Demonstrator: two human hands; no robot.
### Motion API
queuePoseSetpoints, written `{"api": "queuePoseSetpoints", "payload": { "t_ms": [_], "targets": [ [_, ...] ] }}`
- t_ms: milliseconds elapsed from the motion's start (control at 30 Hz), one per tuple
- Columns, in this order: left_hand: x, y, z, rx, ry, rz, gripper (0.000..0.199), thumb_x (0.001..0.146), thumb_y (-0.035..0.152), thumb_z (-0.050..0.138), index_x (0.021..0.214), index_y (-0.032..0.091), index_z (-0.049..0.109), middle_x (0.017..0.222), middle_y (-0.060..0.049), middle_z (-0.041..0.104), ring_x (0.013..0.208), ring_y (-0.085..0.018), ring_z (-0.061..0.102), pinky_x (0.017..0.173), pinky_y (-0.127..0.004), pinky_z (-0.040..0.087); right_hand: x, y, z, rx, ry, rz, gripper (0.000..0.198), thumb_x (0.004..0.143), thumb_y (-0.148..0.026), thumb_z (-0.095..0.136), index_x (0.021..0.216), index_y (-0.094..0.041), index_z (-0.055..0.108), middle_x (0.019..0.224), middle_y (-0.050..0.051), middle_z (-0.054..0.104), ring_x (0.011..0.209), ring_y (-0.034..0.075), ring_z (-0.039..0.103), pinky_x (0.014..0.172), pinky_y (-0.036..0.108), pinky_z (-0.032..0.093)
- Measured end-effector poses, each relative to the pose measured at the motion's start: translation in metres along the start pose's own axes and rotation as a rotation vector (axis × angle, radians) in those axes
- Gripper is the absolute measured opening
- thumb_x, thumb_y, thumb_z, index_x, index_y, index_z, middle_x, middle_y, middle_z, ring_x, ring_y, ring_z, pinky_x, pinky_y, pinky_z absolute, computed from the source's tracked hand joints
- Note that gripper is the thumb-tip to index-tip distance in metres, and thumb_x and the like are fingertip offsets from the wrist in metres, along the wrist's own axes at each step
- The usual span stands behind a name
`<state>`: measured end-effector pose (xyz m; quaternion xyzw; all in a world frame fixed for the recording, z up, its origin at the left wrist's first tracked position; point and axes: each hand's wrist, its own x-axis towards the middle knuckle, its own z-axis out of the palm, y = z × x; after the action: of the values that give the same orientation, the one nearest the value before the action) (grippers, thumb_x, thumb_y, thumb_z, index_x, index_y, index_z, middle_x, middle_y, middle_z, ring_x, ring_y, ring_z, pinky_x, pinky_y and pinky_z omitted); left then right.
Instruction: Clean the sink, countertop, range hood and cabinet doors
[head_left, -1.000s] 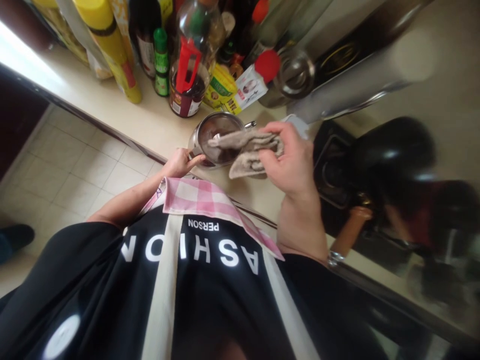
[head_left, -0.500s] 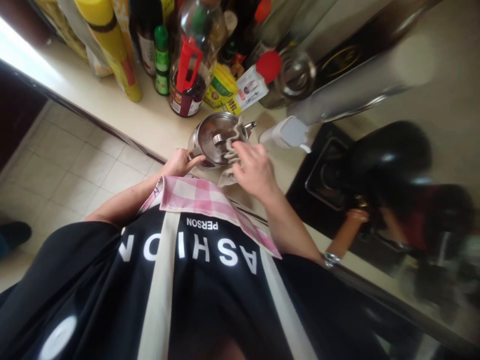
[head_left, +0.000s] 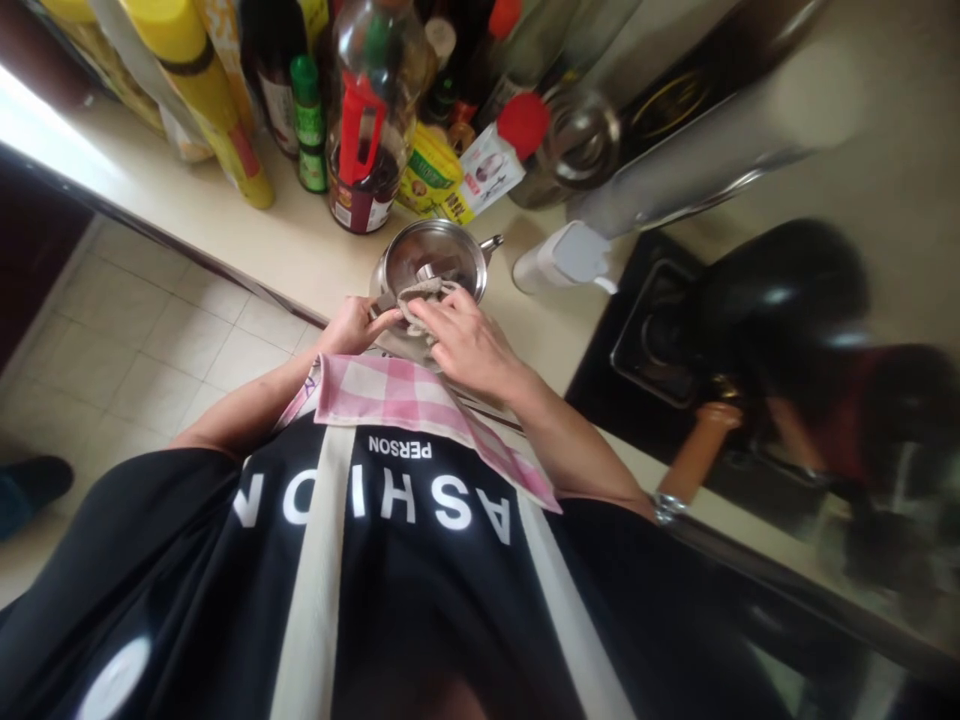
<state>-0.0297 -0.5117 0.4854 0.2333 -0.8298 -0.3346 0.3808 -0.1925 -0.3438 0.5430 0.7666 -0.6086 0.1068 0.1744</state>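
Observation:
A shiny stainless steel kettle (head_left: 469, 258) sits on the counter in front of me, its short spout pointing right. My left hand (head_left: 355, 325) is closed around the handle on its left side. A crumpled grey-beige cloth (head_left: 417, 294) is bunched under the fingers of my right hand (head_left: 474, 345), pressed on the near left part of the kettle's top beside the handle. The cloth and fingers hide part of the lid and the near rim.
Behind the kettle stand a red-handled bottle (head_left: 367, 165), a small green bottle (head_left: 308, 125), a yellow packet (head_left: 431, 175) and a red-lidded jar (head_left: 523, 125). To the right are a white container (head_left: 562, 258) and a stove with a black wok (head_left: 787, 290), its wooden handle (head_left: 697, 455) jutting toward me.
My right hand has moved the cloth from the kettle's right side, near the spout, leftward to the near left part by the handle. The left hand keeps its hold.

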Motion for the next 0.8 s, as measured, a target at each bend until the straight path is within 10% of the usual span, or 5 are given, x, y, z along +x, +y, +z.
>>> {"api": "queuePoseSetpoints", "payload": {
  "t_ms": [433, 800],
  "targets": [
    [0.000, 0.017, -0.005, 0.067, 0.093, -0.103, 0.065, 0.093, 0.065, 0.062, 0.052, 0.026, 0.030, 0.053, 0.004, 0.025, 0.056, -0.012, 0.026, 0.055, -0.034, 0.022, -0.001, 0.050, -0.056, -0.032, 0.185, 0.198, 0.055, 0.092, -0.014, 0.048, 0.139, -0.027, 0.072, 0.123, 0.010, 0.078, 0.115, 0.035, 0.061, 0.104, 0.057, 0.048],
    [0.005, 0.038, -0.012, 0.034, 0.037, -0.177, 0.052, 0.093, 0.033, 0.061, 0.052, 0.025, 0.029, 0.052, 0.004, 0.026, 0.055, -0.011, 0.025, 0.053, -0.033, 0.021, 0.124, 0.040, -0.056, -0.106, -0.102, -0.234, 0.040, 0.096, -0.011, 0.055, 0.122, -0.025, 0.082, 0.147, 0.007, 0.063, 0.133, 0.030, 0.055, 0.113, 0.047, 0.050]
  ]
}}
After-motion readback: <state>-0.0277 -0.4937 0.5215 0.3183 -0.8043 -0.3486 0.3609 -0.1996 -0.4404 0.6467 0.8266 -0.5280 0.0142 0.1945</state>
